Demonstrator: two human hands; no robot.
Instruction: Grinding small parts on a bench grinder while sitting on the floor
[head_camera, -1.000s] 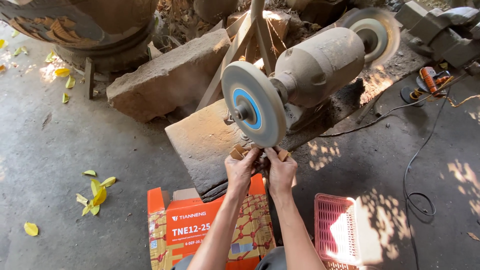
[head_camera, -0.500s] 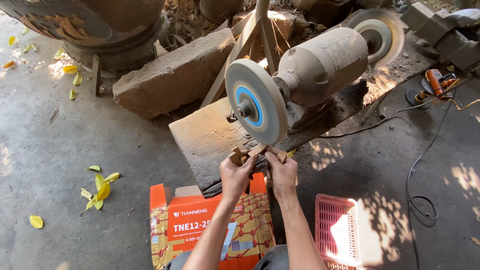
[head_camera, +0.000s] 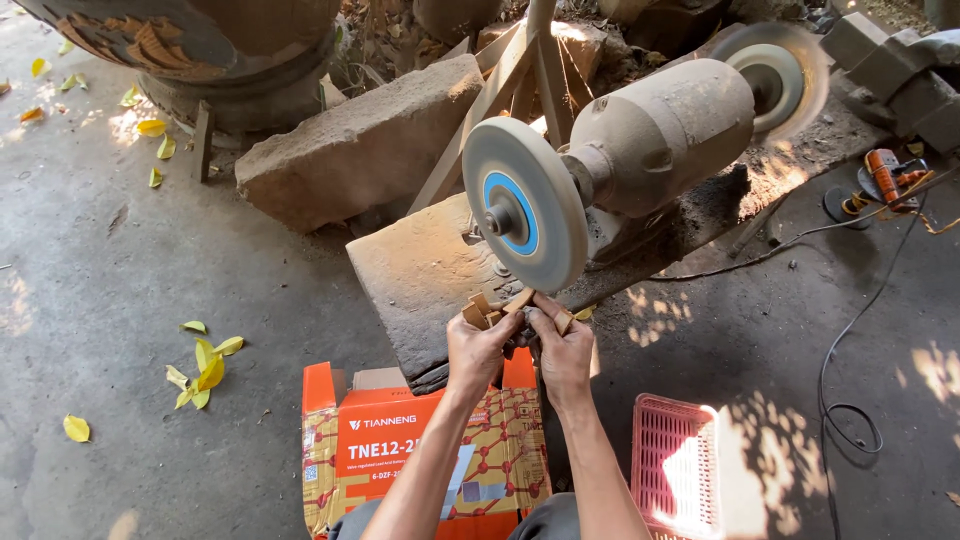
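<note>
A small brown wooden piece (head_camera: 497, 306) is held in both hands just under the rim of a pale grinding wheel (head_camera: 523, 203) with a blue centre. My left hand (head_camera: 480, 345) grips its left part, and my right hand (head_camera: 560, 340) pinches its right end. The wheel sits on the near shaft of a dusty bench grinder (head_camera: 660, 135), which has a second wheel (head_camera: 770, 75) at its far end. The grinder rests on a flat stone slab (head_camera: 420, 275). Whether the wood touches the wheel I cannot tell.
An orange cardboard box (head_camera: 420, 450) sits below my arms, with a pink plastic basket (head_camera: 675, 460) to its right. A big stone block (head_camera: 360, 145) and a large dark pot (head_camera: 200, 45) lie behind. A black cable (head_camera: 840, 400) loops on the concrete floor, near an orange power tool (head_camera: 885, 175). Yellow leaves (head_camera: 205, 370) are scattered at left.
Both hands stay at the wheel's lower rim with the wooden piece, shifting it only slightly. The camera view has drifted a little.
</note>
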